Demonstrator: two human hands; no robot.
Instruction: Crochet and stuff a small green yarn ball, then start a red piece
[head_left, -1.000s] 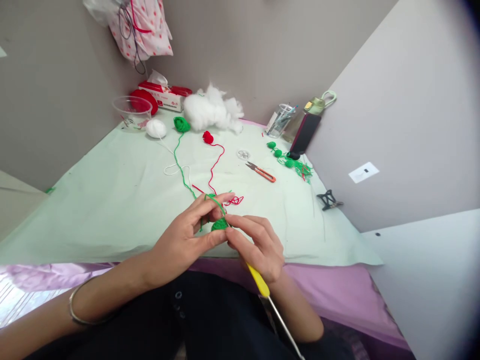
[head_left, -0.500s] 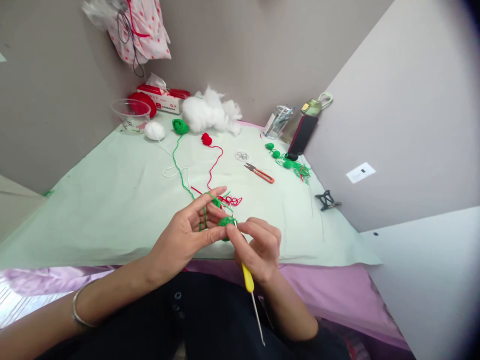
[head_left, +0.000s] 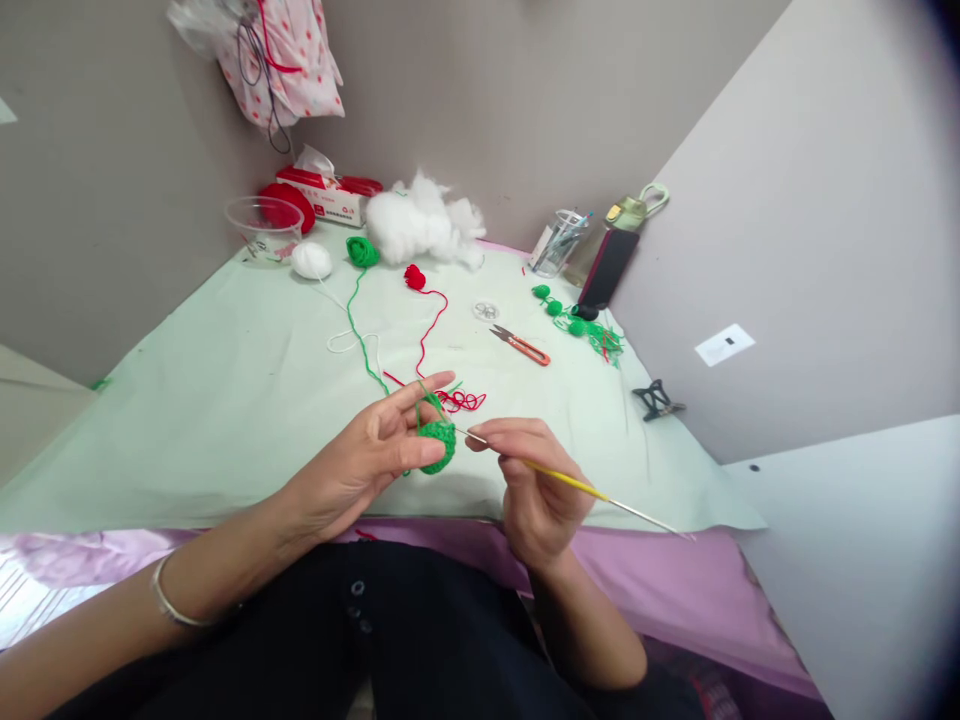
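Observation:
Between the thumb and fingers of my left hand [head_left: 375, 450] is a small green crochet piece [head_left: 441, 446], its rounded face turned toward me. Green yarn [head_left: 365, 350] runs from a green ball [head_left: 362, 251] down to this hand and loops over the raised index finger. My right hand [head_left: 541, 490] grips a crochet hook [head_left: 570, 481] with a yellow handle and metal ends. The hook's tip is at the right edge of the piece; whether it sits in a stitch I cannot tell. Just beyond my fingers lies tangled red yarn [head_left: 461, 401].
Orange-handled thread snips [head_left: 520, 345] and a small round clear case [head_left: 486, 311] lie mid-table. White stuffing [head_left: 424, 220], a white yarn ball [head_left: 311, 261] and a clear tub [head_left: 262, 230] are behind. At right are green crocheted pieces [head_left: 577, 327], a phone [head_left: 609, 268] and a black claw clip [head_left: 658, 401].
My right hand has moved right and swung the hook from steep to a flatter slant. The green piece has turned and shows more of its face in my left hand.

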